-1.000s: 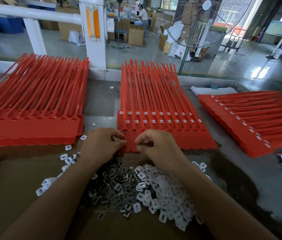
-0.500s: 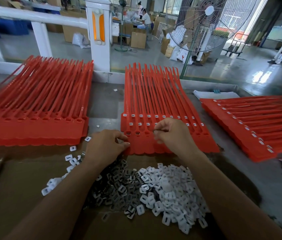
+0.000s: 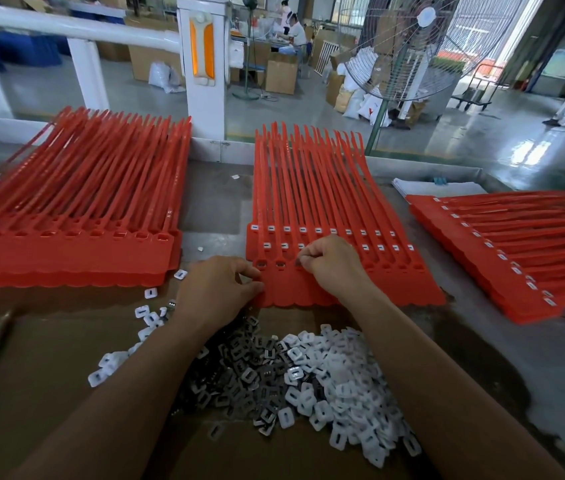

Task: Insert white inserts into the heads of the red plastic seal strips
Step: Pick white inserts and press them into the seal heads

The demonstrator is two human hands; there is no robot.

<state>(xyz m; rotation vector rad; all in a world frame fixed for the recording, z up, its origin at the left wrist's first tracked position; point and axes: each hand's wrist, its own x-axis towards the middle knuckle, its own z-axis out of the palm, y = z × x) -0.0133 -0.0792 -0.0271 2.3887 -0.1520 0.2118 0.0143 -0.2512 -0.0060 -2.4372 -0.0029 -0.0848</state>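
Hands at the near edge of the middle stack of red seal strips [image 3: 326, 216], seen from the head camera. Left hand [image 3: 217, 289] lies on the stack's near left corner, thumb and forefinger closed on the edge of the top sheet, just left of two empty head sockets [image 3: 270, 264]. Right hand [image 3: 331, 263] rests on the heads just right of those sockets, fingers curled into a closed pinch whose tips press down on a strip head; whether an insert sits between the fingertips cannot be told. Beyond the right hand run two rows of heads already fitted with white inserts. Loose pile of white inserts [image 3: 339, 382] lies on brown cardboard [image 3: 49, 393] directly behind both wrists, mixed on its left side with grey metal clips [image 3: 236, 372]; a few stray inserts lie left of the left hand. Second stack of seal strips [image 3: 76, 209], sockets empty, lies on the tabletop [image 3: 217, 202] well left of the left hand. Third stack [image 3: 516, 247], inserts fitted, lies well right of the right hand, turned at an angle.
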